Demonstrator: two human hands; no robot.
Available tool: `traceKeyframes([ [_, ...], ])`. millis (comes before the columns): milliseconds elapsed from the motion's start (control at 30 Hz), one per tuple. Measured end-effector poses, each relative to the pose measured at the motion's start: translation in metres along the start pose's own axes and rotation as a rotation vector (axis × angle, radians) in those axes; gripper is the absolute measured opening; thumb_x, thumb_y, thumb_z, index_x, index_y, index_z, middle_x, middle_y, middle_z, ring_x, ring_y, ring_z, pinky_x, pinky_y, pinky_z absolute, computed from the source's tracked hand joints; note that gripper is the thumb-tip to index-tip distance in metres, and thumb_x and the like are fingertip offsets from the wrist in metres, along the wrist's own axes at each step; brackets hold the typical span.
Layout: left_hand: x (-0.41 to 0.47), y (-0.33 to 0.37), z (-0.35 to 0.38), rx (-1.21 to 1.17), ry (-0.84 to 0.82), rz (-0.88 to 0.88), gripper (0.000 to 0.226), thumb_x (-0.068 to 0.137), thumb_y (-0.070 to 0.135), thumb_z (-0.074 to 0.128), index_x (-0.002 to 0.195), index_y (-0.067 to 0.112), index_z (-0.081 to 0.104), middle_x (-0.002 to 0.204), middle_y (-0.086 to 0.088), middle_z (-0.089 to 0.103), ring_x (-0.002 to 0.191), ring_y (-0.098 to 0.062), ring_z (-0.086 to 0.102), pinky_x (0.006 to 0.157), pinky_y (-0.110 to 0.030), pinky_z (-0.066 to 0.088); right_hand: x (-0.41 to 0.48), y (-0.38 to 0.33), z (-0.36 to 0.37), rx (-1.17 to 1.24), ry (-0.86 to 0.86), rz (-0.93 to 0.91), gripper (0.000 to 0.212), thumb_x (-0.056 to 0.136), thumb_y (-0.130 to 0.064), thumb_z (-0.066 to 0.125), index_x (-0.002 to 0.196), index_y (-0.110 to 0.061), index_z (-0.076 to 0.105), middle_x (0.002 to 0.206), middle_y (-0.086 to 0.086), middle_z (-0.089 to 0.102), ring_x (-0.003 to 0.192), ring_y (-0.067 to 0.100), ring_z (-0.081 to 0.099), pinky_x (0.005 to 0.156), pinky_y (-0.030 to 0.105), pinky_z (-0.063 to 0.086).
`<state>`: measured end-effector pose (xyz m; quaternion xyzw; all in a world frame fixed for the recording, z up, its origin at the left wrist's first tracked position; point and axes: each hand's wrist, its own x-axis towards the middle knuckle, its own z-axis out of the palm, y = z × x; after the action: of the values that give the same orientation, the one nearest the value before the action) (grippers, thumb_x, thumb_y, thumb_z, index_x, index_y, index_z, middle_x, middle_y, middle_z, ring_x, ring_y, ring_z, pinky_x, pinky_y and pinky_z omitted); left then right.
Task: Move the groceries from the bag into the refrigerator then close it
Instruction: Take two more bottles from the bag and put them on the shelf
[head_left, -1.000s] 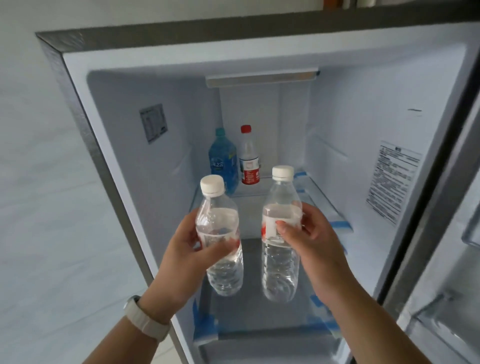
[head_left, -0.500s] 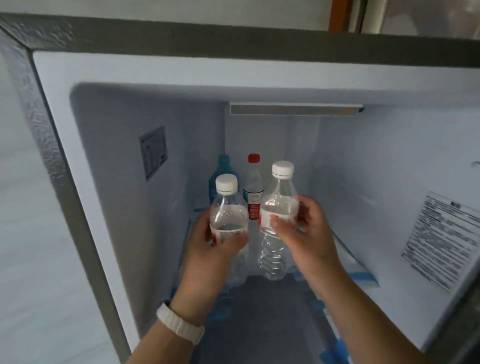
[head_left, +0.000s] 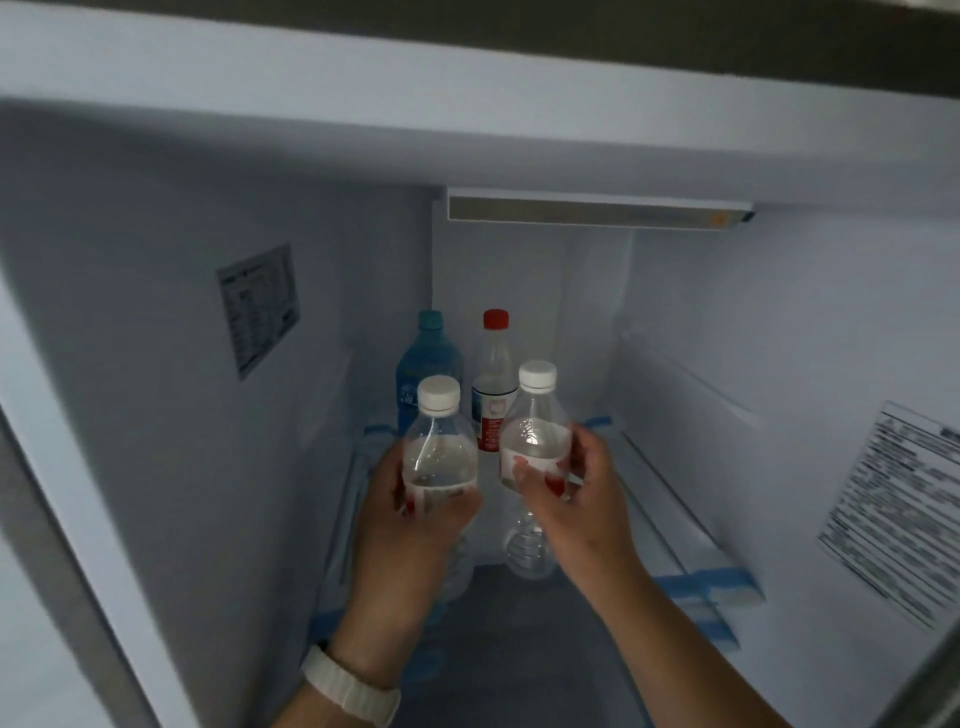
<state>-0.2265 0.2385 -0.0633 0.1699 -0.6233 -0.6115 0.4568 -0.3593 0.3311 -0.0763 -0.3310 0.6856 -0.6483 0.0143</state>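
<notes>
Two bottles held upright, one per hand, inside the white-walled refrigerator.

The left hand grasps the left clear plastic bottle with a white cap round its middle; the right hand grips the right clear plastic bottle with a white cap at its red-and-white label; both are over the dark grey shelf, edged with blue tape; behind them stand a blue bottle with a teal cap and a clear bottle with a red cap; the left-wall sticker and right-wall printed sheet are too blurred to read.

Clear glossy plastic bottles; smooth matt white refrigerator walls.
</notes>
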Motion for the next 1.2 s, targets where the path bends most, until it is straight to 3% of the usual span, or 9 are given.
traceKeyframes([
  [167, -0.003, -0.006, 0.007, 0.049, 0.041, 0.002, 0.043, 0.085, 0.003, 0.073, 0.117, 0.030, 0.063, 0.101, 0.006, 0.073, 0.090, -0.007, 0.070, 0.070, -0.014, 0.053, 0.000, 0.019, -0.002, 0.009, -0.012, 0.040, 0.061, 0.078, -0.030, 0.079, 0.130, -0.029, 0.048, 0.117, -0.016, 0.063, 0.101, -0.007, 0.061, 0.084, 0.024, 0.057],
  [300, -0.008, -0.013, 0.010, 0.124, 0.061, 0.047, 0.047, 0.087, 0.014, 0.074, 0.128, 0.029, 0.058, 0.112, 0.015, 0.070, 0.101, 0.002, 0.066, 0.079, -0.010, 0.050, -0.016, 0.044, -0.006, -0.049, -0.122, 0.082, 0.062, 0.081, -0.030, 0.077, 0.132, -0.037, 0.042, 0.121, -0.025, 0.058, 0.108, -0.013, 0.055, 0.087, 0.013, 0.050],
  [533, -0.018, -0.047, 0.004, 0.278, 0.092, -0.011, 0.054, 0.080, 0.003, 0.079, 0.112, 0.040, 0.056, 0.095, 0.027, 0.070, 0.084, 0.004, 0.068, 0.064, -0.008, 0.050, -0.018, 0.058, -0.012, -0.119, -0.295, 0.129, 0.067, 0.077, -0.034, 0.081, 0.129, -0.042, 0.040, 0.113, -0.023, 0.061, 0.101, -0.013, 0.058, 0.076, 0.009, 0.050],
  [667, -0.017, -0.064, -0.001, 0.349, 0.056, -0.027, 0.047, 0.078, 0.000, 0.079, 0.114, 0.027, 0.062, 0.102, 0.014, 0.072, 0.095, -0.002, 0.068, 0.078, -0.025, 0.054, -0.009, 0.060, -0.005, -0.213, -0.284, 0.122, 0.048, 0.076, -0.043, 0.079, 0.112, -0.033, 0.050, 0.107, -0.011, 0.059, 0.090, 0.001, 0.062, 0.067, 0.011, 0.048],
  [767, -0.009, -0.072, -0.001, 0.404, 0.027, -0.066, 0.044, 0.085, 0.001, 0.073, 0.113, 0.032, 0.059, 0.108, 0.010, 0.062, 0.098, 0.010, 0.059, 0.087, -0.021, 0.045, -0.001, 0.060, 0.002, -0.245, -0.269, 0.132, 0.047, 0.078, -0.042, 0.078, 0.113, -0.029, 0.049, 0.107, -0.011, 0.055, 0.087, -0.001, 0.058, 0.062, 0.007, 0.044],
  [833, 0.001, -0.073, 0.003, 0.412, 0.054, -0.087, 0.037, 0.087, 0.000, 0.072, 0.097, 0.033, 0.060, 0.094, 0.010, 0.061, 0.084, 0.003, 0.063, 0.076, -0.018, 0.044, 0.006, 0.065, 0.011, -0.243, -0.231, 0.128, 0.049, 0.075, -0.044, 0.078, 0.113, -0.028, 0.051, 0.107, -0.007, 0.057, 0.088, 0.001, 0.060, 0.065, 0.011, 0.045],
  [900, 0.011, -0.072, 0.009, 0.438, 0.058, -0.066, 0.030, 0.085, 0.011, 0.076, 0.102, 0.029, 0.059, 0.096, 0.012, 0.064, 0.086, -0.004, 0.064, 0.070, -0.011, 0.046, 0.014, 0.073, 0.020, -0.265, -0.195, 0.120, 0.055, 0.071, -0.048, 0.077, 0.115, -0.028, 0.052, 0.107, -0.006, 0.057, 0.092, 0.005, 0.060, 0.073, 0.017, 0.049],
  [1067, 0.033, -0.083, 0.011, 0.460, 0.073, -0.059, 0.054, 0.082, 0.016, 0.080, 0.120, 0.039, 0.049, 0.108, 0.027, 0.059, 0.096, 0.014, 0.057, 0.076, -0.004, 0.044, 0.036, 0.080, 0.038, -0.299, -0.152, 0.134, 0.074, 0.061, -0.064, 0.070, 0.123, -0.027, 0.050, 0.114, -0.005, 0.057, 0.101, 0.011, 0.060, 0.088, 0.037, 0.055],
  [1200, 0.051, -0.089, 0.014, 0.480, 0.087, -0.094, 0.052, 0.082, 0.018, 0.080, 0.121, 0.034, 0.049, 0.103, 0.023, 0.058, 0.089, 0.015, 0.053, 0.070, -0.002, 0.041, 0.046, 0.079, 0.044, -0.325, -0.134, 0.117, 0.063, 0.074, -0.040, 0.080, 0.124, -0.014, 0.051, 0.112, 0.001, 0.049, 0.101, 0.016, 0.056, 0.088, 0.035, 0.051],
])
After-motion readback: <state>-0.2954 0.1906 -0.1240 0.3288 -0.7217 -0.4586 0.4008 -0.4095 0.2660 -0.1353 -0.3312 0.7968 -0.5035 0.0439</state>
